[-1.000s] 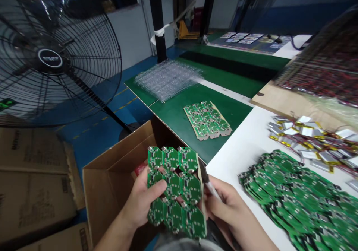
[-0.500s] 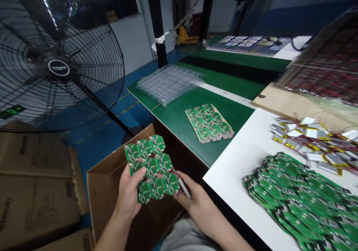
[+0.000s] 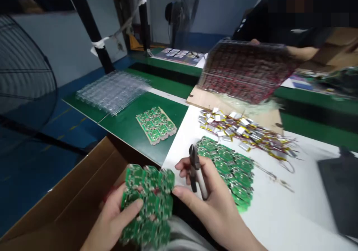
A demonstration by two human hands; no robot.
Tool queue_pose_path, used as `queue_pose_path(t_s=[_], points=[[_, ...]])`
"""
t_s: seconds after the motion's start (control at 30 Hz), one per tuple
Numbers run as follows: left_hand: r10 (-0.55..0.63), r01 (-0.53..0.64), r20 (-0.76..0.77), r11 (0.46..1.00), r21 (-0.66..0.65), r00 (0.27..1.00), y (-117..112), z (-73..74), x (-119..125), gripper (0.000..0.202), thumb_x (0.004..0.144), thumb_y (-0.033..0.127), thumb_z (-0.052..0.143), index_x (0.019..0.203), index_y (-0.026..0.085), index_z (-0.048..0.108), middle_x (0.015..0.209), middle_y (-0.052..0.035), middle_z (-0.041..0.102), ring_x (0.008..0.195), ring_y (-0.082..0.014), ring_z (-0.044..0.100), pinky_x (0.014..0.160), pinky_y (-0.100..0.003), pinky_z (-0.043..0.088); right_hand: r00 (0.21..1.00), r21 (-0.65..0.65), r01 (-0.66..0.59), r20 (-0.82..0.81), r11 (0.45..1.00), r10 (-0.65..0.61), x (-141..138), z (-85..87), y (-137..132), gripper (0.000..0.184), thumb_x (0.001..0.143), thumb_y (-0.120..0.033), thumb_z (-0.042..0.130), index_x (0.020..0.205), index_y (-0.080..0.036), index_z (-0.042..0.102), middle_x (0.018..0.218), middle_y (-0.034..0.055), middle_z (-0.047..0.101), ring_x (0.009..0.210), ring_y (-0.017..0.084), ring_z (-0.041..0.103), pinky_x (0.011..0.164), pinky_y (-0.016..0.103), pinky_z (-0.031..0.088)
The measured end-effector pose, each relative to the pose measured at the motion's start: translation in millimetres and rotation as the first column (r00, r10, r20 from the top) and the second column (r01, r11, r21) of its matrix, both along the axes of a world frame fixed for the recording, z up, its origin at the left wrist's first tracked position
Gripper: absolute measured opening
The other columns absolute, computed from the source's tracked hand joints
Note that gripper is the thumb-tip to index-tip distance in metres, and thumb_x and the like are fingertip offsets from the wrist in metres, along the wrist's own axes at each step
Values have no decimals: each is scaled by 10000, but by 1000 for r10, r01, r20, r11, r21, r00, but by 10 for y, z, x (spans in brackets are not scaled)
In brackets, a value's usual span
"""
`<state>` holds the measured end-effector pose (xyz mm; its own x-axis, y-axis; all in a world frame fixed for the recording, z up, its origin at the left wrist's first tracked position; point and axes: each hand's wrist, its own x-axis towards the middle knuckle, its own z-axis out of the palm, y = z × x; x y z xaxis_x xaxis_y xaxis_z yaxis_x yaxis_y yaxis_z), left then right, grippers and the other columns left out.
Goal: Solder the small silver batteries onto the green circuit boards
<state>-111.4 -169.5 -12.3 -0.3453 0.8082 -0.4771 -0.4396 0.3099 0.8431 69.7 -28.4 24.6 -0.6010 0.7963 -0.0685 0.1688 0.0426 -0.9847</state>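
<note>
My left hand (image 3: 113, 215) is closed on a green circuit board panel (image 3: 156, 206) made up of several joined boards, its thumb lying across the face. The panel is tilted above the open cardboard box. In my right hand (image 3: 216, 202) is a pair of side cutters (image 3: 201, 182), gripped by the handles with the jaws pointing up. My right thumb tip is close to the panel's right edge; whether it touches I cannot tell. Just beyond my right hand, a pile of circuit board panels (image 3: 237, 169) lies on the white tabletop (image 3: 279, 213).
The cardboard box (image 3: 84, 186) stands below my left hand. Another panel (image 3: 156, 124) and clear plastic trays (image 3: 112, 91) lie on the green table. Wired battery cells (image 3: 243, 130) spread across the white surface. Opposite, a person's arm (image 3: 302, 53) is at a wire-filled tray (image 3: 246, 72). A fan (image 3: 25, 76) stands left.
My view has swung right, bringing the other person into sight. The side cutters have turned from lying low beside the panel to pointing upward, and my right hand has moved slightly off the panel.
</note>
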Motion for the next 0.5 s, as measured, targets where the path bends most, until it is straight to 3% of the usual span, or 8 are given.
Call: queue_pose_path(t_s=[0.07, 0.13, 0.23, 0.3, 0.37, 0.43, 0.47, 0.5], points=[[-361, 360, -30, 933, -24, 932, 90, 80, -46, 339, 823, 366, 758, 1126, 218, 720, 907, -50, 754, 766, -237, 704, 692, -339, 593, 989, 58, -99, 117, 993, 92, 122, 92, 61, 380, 861, -401, 709, 1181, -322, 521, 1112, 0, 634, 1006, 190, 604, 893, 331, 471], [-601, 602, -134, 798, -40, 788, 210, 159, -64, 239, 801, 302, 750, 1029, 231, 752, 907, -26, 743, 838, -238, 685, 740, -322, 578, 938, 29, -262, 242, 965, 247, 197, 149, 64, 378, 851, -321, 693, 1194, -327, 535, 1100, 4, 660, 1007, 218, 623, 865, 354, 476], [-734, 744, -243, 665, -64, 635, 410, 240, -62, 150, 753, 259, 753, 900, 230, 759, 847, 4, 720, 811, -205, 653, 745, -279, 543, 878, -20, -379, 309, 925, 367, 281, 149, 17, 352, 836, -214, 629, 1165, -324, 572, 1010, -1, 687, 919, 217, 651, 788, 339, 489], [-772, 779, -150, 627, -13, 618, 542, 269, -102, 236, 728, 304, 786, 942, 221, 735, 831, 1, 711, 718, -173, 638, 665, -259, 522, 913, -41, -297, 280, 954, 297, 381, 116, 25, 346, 857, -256, 613, 1192, -331, 572, 1018, -1, 691, 918, 211, 659, 777, 320, 505], [-714, 719, -97, 695, 15, 693, 689, 284, -208, 348, 743, 403, 791, 1016, 213, 689, 803, -17, 708, 625, -158, 633, 581, -254, 499, 966, -48, -82, 242, 995, 91, 536, 84, 106, 334, 868, -385, 646, 1192, -327, 588, 1050, 9, 689, 952, 214, 665, 785, 302, 527], [-472, 491, -336, 870, -31, 815, 875, 280, -363, 360, 831, 524, 687, 999, 208, 650, 757, -40, 700, 594, -185, 656, 530, -270, 497, 957, 0, 215, 199, 977, -211, 718, 64, 257, 405, 801, -517, 723, 1131, -303, 623, 1010, 16, 685, 902, 206, 668, 749, 275, 545], [-265, 309, -573, 951, -21, 775, 986, 267, -445, 349, 872, 549, 620, 932, 206, 641, 758, -54, 696, 648, -212, 682, 537, -282, 510, 916, 51, 363, 165, 930, -366, 805, 61, 346, 453, 743, -553, 768, 1089, -291, 638, 939, 10, 675, 825, 191, 656, 690, 257, 545], [-84, 144, -787, 990, 6, 611, 1106, 245, -520, 361, 888, 566, 581, 896, 209, 635, 824, -76, 712, 756, -243, 711, 637, -330, 558, 868, 93, 468, 137, 879, -477, 881, 61, 433, 499, 695, -565, 802, 1075, -281, 646, 866, 1, 657, 751, 178, 634, 629, 247, 534]])
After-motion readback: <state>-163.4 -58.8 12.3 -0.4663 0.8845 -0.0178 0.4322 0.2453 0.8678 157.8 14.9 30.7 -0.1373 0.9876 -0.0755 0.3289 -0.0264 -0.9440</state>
